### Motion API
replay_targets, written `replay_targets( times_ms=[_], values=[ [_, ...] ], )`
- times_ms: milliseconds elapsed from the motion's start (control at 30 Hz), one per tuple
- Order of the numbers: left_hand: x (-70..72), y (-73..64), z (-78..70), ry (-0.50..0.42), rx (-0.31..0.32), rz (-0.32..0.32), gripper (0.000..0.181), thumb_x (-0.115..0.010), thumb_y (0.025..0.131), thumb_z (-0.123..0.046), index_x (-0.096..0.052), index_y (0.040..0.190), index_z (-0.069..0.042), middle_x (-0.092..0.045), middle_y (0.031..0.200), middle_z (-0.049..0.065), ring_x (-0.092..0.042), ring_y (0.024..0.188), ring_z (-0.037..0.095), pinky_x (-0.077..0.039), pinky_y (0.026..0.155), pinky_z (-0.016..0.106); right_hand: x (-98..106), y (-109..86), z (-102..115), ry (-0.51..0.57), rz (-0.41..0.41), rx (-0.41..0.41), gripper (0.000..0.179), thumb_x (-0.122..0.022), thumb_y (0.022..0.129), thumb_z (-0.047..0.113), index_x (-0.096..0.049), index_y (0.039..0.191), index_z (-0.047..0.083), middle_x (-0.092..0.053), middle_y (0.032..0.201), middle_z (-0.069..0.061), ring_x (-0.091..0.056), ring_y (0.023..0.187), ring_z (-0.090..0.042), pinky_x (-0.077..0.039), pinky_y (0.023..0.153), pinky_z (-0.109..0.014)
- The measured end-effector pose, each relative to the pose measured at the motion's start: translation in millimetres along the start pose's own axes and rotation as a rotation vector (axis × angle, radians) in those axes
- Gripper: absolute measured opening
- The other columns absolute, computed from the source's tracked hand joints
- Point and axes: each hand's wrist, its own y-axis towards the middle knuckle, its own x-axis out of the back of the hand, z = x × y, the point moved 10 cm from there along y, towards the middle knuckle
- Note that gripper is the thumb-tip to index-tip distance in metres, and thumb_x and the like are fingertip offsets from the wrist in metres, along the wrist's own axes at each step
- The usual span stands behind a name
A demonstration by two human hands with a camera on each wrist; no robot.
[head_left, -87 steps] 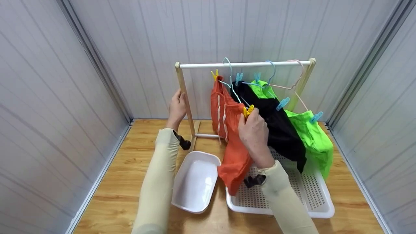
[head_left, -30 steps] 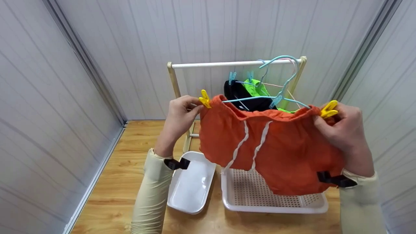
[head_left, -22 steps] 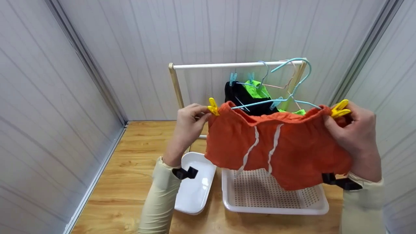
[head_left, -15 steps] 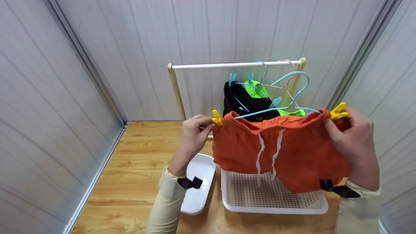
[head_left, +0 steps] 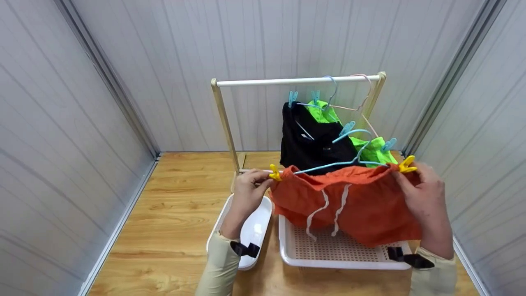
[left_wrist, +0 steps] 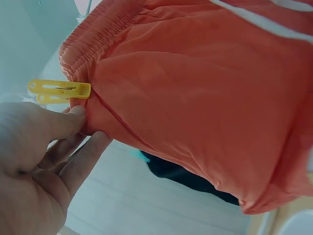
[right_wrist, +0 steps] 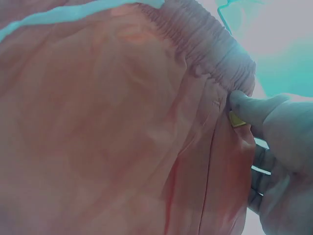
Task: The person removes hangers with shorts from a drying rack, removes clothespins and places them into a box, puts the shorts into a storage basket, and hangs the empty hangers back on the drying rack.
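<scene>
Both hands hold up a pair of orange shorts (head_left: 357, 205) by the sides of its elastic waistband. A light-blue hanger (head_left: 328, 166) runs inside the waist, its hook free of the rack. At the left side my left hand (head_left: 248, 193) pinches the cloth just below a yellow clothespin (head_left: 275, 172); the left wrist view shows thumb and fingers on the orange fabric (left_wrist: 186, 98). My right hand (head_left: 427, 197) pinches the opposite side beside another yellow clothespin (head_left: 407, 164). In the right wrist view its thumb presses the waistband, partly covering that clothespin (right_wrist: 237, 119). White drawstrings (head_left: 341, 209) dangle in front.
Behind stands a small rack with a white rail (head_left: 271, 82). Black shorts (head_left: 312, 139) and green shorts (head_left: 370, 150) hang there, with light-blue clothespins. A white perforated basket (head_left: 345, 264) sits below the orange shorts, a white tray (head_left: 257, 226) left of it. Panels wall the sides.
The orange shorts on their hanger came off the rail and toward me. The left hand moved from the rack post to the waistband. Over the last second, both hands have lowered them.
</scene>
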Motion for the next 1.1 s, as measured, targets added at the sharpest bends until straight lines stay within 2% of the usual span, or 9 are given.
replay_targets(
  times_ms=[200,433,667,800,867,933,967,1033,1100],
  values=[
    [-12.0,-19.4,22.3,-0.029,0.078,0.029,0.010,-0.075,0.084,-0.003,-0.076,0.093,-0.003,-0.069,0.088,0.005,-0.067,0.076,0.017,-0.056,0.065,0.028,-21,-8.3,-25,0.041,0.041,-0.050,0.043,-0.062,0.095,0.033,-0.058,0.125,0.002,-0.056,0.116,-0.015,-0.050,0.103,-0.027,-0.038,0.080,-0.015],
    [-24.1,-33.6,40.5,0.001,0.119,0.048,0.010,-0.076,0.081,0.001,-0.076,0.090,-0.002,-0.065,0.085,0.006,-0.067,0.077,0.015,-0.055,0.068,0.027,-36,-16.3,-45,0.047,0.073,-0.056,0.040,-0.061,0.096,0.034,-0.058,0.119,0.001,-0.056,0.110,-0.016,-0.048,0.096,-0.026,-0.038,0.076,-0.017],
    [-36.6,-43.8,53.7,0.013,0.137,0.082,0.010,-0.076,0.080,0.003,-0.075,0.090,0.001,-0.067,0.083,0.005,-0.066,0.073,0.015,-0.055,0.066,0.027,-39,-18.9,-49,0.027,0.019,0.023,0.027,-0.066,0.093,0.019,-0.063,0.110,-0.001,-0.059,0.103,-0.016,-0.050,0.092,-0.022,-0.036,0.076,-0.017],
    [-46.2,-49.4,60.6,0.090,0.144,0.118,0.007,-0.077,0.080,0.001,-0.076,0.086,-0.002,-0.069,0.081,0.003,-0.065,0.074,0.014,-0.054,0.067,0.029,-41,-23.4,-52,0.006,0.012,0.036,0.026,-0.067,0.093,0.015,-0.063,0.112,-0.003,-0.059,0.105,-0.017,-0.051,0.094,-0.026,-0.036,0.078,-0.016],
    [-50.7,-52.8,62.9,0.164,0.147,0.138,0.006,-0.078,0.080,-0.003,-0.077,0.085,-0.005,-0.070,0.079,0.000,-0.064,0.072,0.012,-0.053,0.065,0.029,-43,-25.8,-55,-0.013,0.019,0.028,0.026,-0.066,0.094,0.015,-0.063,0.113,-0.002,-0.059,0.105,-0.018,-0.050,0.096,-0.030,-0.038,0.080,-0.022],
    [-54.9,-56.3,65.5,0.235,0.163,0.161,0.005,-0.080,0.079,-0.006,-0.077,0.083,-0.008,-0.070,0.077,-0.002,-0.063,0.070,0.011,-0.052,0.062,0.028,-44,-27.3,-57,-0.025,0.023,0.022,0.025,-0.065,0.094,0.015,-0.062,0.112,-0.002,-0.059,0.105,-0.019,-0.049,0.098,-0.033,-0.040,0.085,-0.032],
    [-56.6,-58.2,66.8,0.268,0.174,0.171,0.005,-0.080,0.078,-0.008,-0.078,0.083,-0.009,-0.071,0.076,-0.003,-0.063,0.069,0.010,-0.051,0.061,0.028,-44,-28.2,-58,-0.027,0.025,0.018,0.025,-0.064,0.095,0.015,-0.062,0.112,-0.002,-0.059,0.107,-0.021,-0.049,0.101,-0.036,-0.039,0.092,-0.040],
    [-60.1,-61.7,69.8,0.320,0.198,0.196,0.006,-0.081,0.077,-0.010,-0.078,0.081,-0.012,-0.071,0.075,-0.006,-0.063,0.067,0.009,-0.050,0.060,0.027,-45,-30.1,-61,-0.032,0.025,0.005,0.027,-0.064,0.095,0.013,-0.062,0.115,-0.004,-0.060,0.111,-0.024,-0.049,0.108,-0.042,-0.029,0.102,-0.057],
    [-64.9,-64.3,72.1,0.356,0.217,0.230,0.006,-0.082,0.077,-0.013,-0.079,0.081,-0.014,-0.071,0.075,-0.007,-0.062,0.067,0.008,-0.050,0.060,0.027,-44,-32.0,-64,-0.032,0.011,-0.001,0.029,-0.066,0.093,0.011,-0.061,0.117,-0.006,-0.060,0.115,-0.028,-0.048,0.114,-0.047,-0.012,0.107,-0.065]
  ],
)
